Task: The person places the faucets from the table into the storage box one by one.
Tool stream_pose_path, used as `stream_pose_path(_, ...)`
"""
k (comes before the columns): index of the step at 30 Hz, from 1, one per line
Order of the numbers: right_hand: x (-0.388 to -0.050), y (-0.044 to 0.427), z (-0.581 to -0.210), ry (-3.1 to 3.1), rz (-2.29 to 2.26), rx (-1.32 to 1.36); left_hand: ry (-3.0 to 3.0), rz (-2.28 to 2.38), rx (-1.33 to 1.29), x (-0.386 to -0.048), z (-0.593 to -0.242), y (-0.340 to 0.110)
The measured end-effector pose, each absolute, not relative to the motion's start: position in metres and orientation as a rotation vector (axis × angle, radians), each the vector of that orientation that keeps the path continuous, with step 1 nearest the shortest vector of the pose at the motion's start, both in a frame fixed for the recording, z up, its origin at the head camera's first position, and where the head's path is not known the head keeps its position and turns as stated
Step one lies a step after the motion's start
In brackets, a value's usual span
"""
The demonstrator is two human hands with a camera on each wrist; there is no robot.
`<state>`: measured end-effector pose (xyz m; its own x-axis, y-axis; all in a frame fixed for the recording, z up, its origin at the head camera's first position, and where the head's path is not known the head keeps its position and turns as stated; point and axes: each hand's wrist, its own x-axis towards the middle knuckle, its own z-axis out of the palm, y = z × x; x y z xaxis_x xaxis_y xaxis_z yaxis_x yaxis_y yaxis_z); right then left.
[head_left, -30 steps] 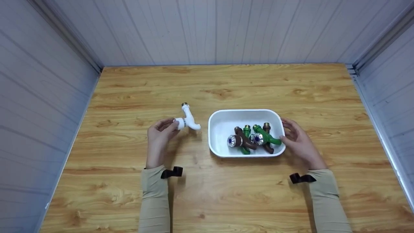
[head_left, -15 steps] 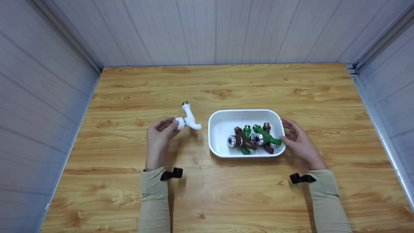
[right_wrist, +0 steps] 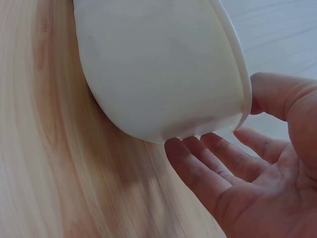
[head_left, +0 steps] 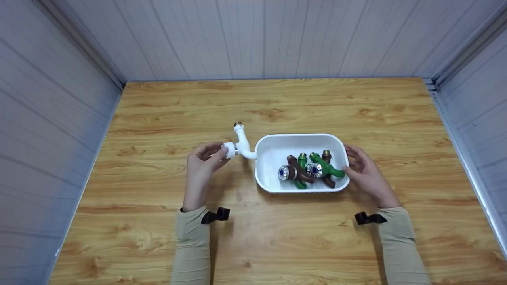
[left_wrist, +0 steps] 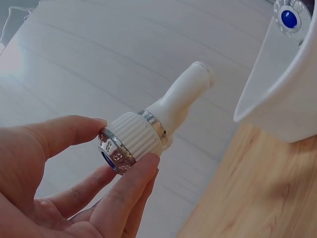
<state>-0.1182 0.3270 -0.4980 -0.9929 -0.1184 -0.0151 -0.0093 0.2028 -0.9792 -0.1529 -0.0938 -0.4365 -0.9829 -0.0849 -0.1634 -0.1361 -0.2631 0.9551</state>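
In the head view, my left hand (head_left: 204, 170) pinches a white faucet (head_left: 243, 144) by its ribbed knob, thumb on one side and fingers on the other. Its threaded brass end points away from me, and its spout reaches the left rim of a white plastic tub (head_left: 260, 144); I cannot tell whether they touch. The left wrist view shows the knob's chrome cap with a blue centre between the fingertips. My right hand (head_left: 366, 172) holds the tub's right end, thumb at the rim and fingertips against the outer wall. Brown faucets (head_left: 300, 173) and green faucets (head_left: 326, 169) lie crossed inside.
The tub stands on a wood-grain table (head_left: 253, 237). Pale panelled walls (head_left: 253, 39) enclose the back and both sides. The tub's left half shows bare bottom.
My left hand has moved to the right with the white faucet, bringing the spout to the tub's left rim. The right hand and the tub have stayed in place.
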Motion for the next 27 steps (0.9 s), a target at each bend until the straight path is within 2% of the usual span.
stream_pose_path(27,-0.117,0.324,-0.495,2.364,-1.916,-0.105,1.783,2.38,-0.043,-0.143,-0.425,-0.038)
